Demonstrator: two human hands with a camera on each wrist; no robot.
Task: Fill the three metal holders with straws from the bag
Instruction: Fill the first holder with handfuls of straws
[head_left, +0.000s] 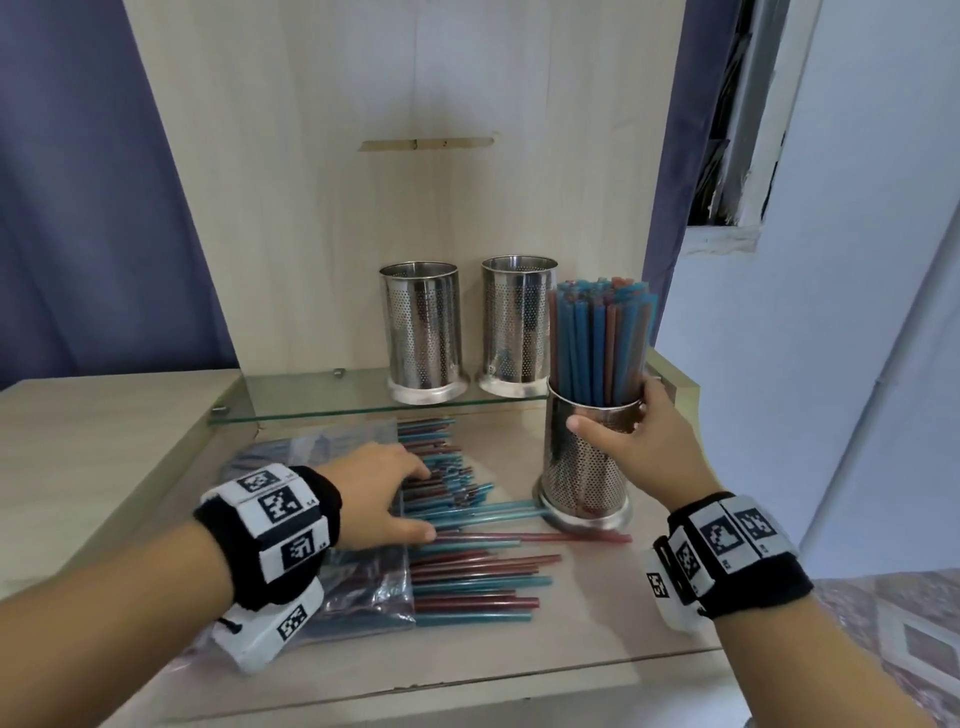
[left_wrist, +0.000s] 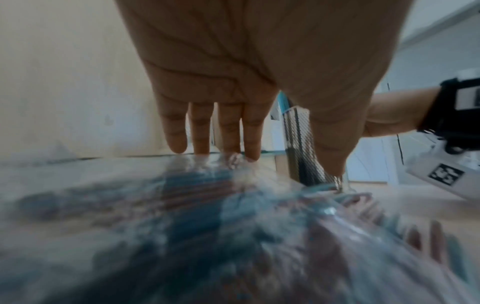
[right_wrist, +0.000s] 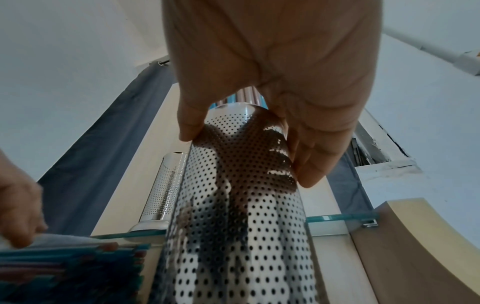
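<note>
Now the right hand (head_left: 636, 441) wraps the upper part of the straw-filled holder (head_left: 584, 467), which stands just beside the loose straws (head_left: 467, 519); over these the left hand (head_left: 379, 499) lies flat, fingers straight.

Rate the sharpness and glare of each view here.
Head view: mostly sharp, edges bent by the wide lens, soft daylight. Left wrist view: the bag of straws smeared by blur, the left hand clearer. Right wrist view: crisp; the holder mirrors the right hand as dark patches.
</note>
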